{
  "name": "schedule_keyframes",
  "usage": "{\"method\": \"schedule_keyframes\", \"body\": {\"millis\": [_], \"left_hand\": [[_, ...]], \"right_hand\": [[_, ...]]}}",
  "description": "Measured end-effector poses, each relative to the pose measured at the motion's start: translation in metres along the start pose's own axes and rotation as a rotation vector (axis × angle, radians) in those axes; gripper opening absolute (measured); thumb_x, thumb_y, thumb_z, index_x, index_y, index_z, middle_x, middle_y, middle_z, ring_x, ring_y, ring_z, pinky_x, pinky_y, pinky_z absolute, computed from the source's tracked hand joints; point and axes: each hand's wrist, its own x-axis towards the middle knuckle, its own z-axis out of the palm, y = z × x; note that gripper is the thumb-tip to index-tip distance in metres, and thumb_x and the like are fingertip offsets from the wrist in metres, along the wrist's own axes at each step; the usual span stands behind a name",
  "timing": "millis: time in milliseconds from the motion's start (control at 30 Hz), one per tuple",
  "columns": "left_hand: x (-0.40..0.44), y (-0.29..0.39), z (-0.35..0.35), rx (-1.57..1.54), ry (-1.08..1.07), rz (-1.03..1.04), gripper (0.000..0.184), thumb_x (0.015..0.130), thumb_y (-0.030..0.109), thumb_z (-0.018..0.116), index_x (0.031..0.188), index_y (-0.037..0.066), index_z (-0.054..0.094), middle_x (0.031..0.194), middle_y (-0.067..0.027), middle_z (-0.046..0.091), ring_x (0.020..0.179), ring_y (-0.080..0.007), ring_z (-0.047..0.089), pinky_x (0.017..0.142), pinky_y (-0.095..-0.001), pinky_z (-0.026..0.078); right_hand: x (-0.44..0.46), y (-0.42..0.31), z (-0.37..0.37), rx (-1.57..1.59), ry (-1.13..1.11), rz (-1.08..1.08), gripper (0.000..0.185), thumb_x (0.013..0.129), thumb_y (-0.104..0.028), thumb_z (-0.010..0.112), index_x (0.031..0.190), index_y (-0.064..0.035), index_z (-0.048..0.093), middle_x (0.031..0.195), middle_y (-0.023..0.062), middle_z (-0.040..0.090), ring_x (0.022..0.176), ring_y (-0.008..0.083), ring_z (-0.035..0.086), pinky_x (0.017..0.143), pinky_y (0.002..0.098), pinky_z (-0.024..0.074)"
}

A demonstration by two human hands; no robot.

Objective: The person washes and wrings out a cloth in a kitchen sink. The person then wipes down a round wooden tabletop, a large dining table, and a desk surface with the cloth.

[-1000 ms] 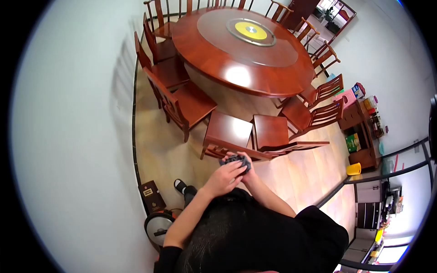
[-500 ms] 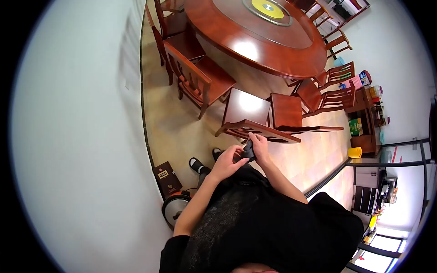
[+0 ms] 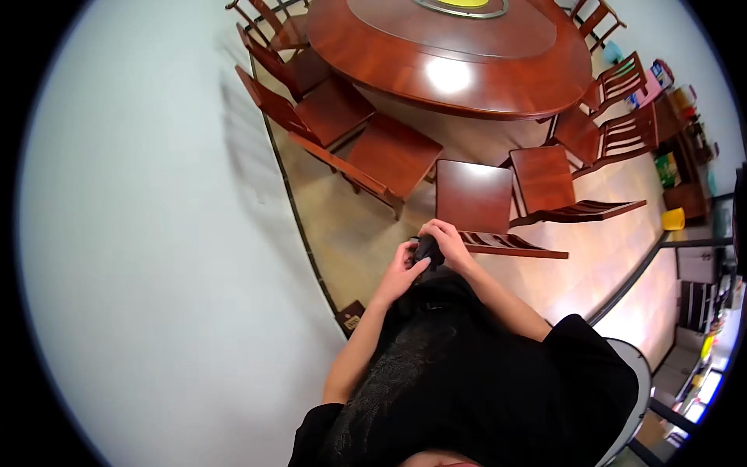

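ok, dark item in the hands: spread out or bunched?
Bunched: dark item is a small wad between left hand and right hand. Neatly folded or not, can't tell.

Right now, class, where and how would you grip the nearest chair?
Probably the chair's top rail, from behind: the slatted backrest stands on the near side, the seat beyond, toward the table. The left hand and right hand hold a dark item, so free one first.

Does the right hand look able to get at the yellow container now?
Probably not: the yellow container stands across the floor, seemingly well beyond reach, and the right hand holds a dark item.
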Motion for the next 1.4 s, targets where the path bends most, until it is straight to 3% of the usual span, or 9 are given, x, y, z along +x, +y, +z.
{"method": "schedule_keyframes", "body": {"millis": [100,167,300,433,567,800,967,1233,1400], "left_hand": [[0.038,0.021,-0.018,0.048,0.043,-0.07,0.046,0.091,0.02,0.065,0.128,0.004,0.043,0.102,-0.0065,0.063,0.087,-0.0112,0.059,0.072,-0.0256,0.048],[0.062,0.039,-0.024,0.064,0.064,-0.083,0.034,0.091,0.018,0.064,0.119,0.003,0.052,0.098,-0.004,0.065,0.085,-0.0095,0.059,0.071,-0.0246,0.047],[0.098,0.059,-0.037,0.055,0.008,-0.088,0.02,0.091,0.014,0.064,0.106,0.002,0.059,0.094,-0.0016,0.064,0.082,-0.0079,0.059,0.071,-0.0223,0.047],[0.138,0.093,-0.039,0.04,-0.096,-0.033,0.018,0.087,0.008,0.068,0.102,0.003,0.059,0.085,0.0028,0.06,0.077,-0.005,0.056,0.068,-0.0201,0.045],[0.166,0.12,-0.05,0.24,-0.177,0.091,0.019,0.086,0.008,0.069,0.1,0.002,0.058,0.087,0.0019,0.06,0.079,-0.0042,0.056,0.07,-0.0198,0.045],[0.197,0.155,-0.092,0.453,-0.369,0.398,0.03,0.084,0.01,0.068,0.11,-0.003,0.061,0.1,-0.008,0.065,0.088,-0.0131,0.063,0.078,-0.0258,0.05],[0.212,0.171,-0.14,0.573,-0.466,0.495,0.029,0.083,0.014,0.065,0.109,0.001,0.064,0.102,-0.0129,0.066,0.088,-0.0232,0.065,0.078,-0.0312,0.052],[0.268,0.154,-0.276,1.019,-0.12,0.533,0.016,0.082,0.014,0.057,0.091,0.005,0.066,0.092,-0.0127,0.064,0.094,-0.0305,0.061,0.081,-0.0405,0.05],[0.3,0.138,-0.331,1.137,0.029,0.47,0.012,0.083,0.016,0.057,0.084,0.005,0.063,0.086,-0.0109,0.063,0.087,-0.0299,0.061,0.075,-0.041,0.05]], "right_hand": [[0.033,-0.025,-0.007,-0.055,-0.053,-0.03,0.019,0.087,-0.018,0.061,0.099,-0.0031,0.061,0.094,0.0045,0.059,0.089,0.0124,0.054,0.081,0.0252,0.0429],[0.049,-0.039,-0.018,-0.113,-0.08,-0.042,0.032,0.085,-0.015,0.061,0.115,-0.0045,0.056,0.11,0.006,0.055,0.104,0.0146,0.05,0.09,0.0266,0.0403],[0.064,-0.042,-0.04,-0.023,-0.043,-0.112,0.045,0.084,-0.009,0.064,0.127,-0.0075,0.051,0.112,0.005,0.054,0.108,0.0145,0.05,0.093,0.0272,0.0405],[0.079,-0.036,-0.058,0.08,0.132,0.002,0.048,0.083,-0.016,0.067,0.128,-0.007,0.052,0.116,0.0108,0.057,0.109,0.0194,0.055,0.094,0.0291,0.0428],[0.1,-0.006,-0.056,-0.103,0.347,0.098,0.037,0.091,-0.017,0.061,0.125,-0.0075,0.054,0.115,0.0026,0.058,0.103,0.013,0.055,0.085,0.0268,0.044],[0.111,-0.082,0.004,0.76,0.188,0.229,0.043,0.093,-0.042,0.053,0.12,-0.0088,0.057,0.113,0.0022,0.064,0.1,0.0152,0.061,0.092,0.0388,0.0462],[0.135,-0.061,0.034,0.596,0.383,0.19,0.03,0.093,-0.02,0.058,0.121,-0.008,0.055,0.101,0.0051,0.066,0.088,0.0187,0.065,0.065,0.0376,0.0556],[0.171,-0.042,-0.01,0.348,0.607,0.228,0.03,0.089,-0.013,0.061,0.118,-0.0039,0.057,0.099,0.0078,0.066,0.081,0.0199,0.067,0.068,0.0375,0.0578],[0.234,-0.024,-0.088,-0.373,0.759,0.196,0.032,0.081,-0.016,0.067,0.109,-0.0028,0.063,0.094,0.0102,0.068,0.087,0.0212,0.066,0.077,0.0341,0.0527]]}}
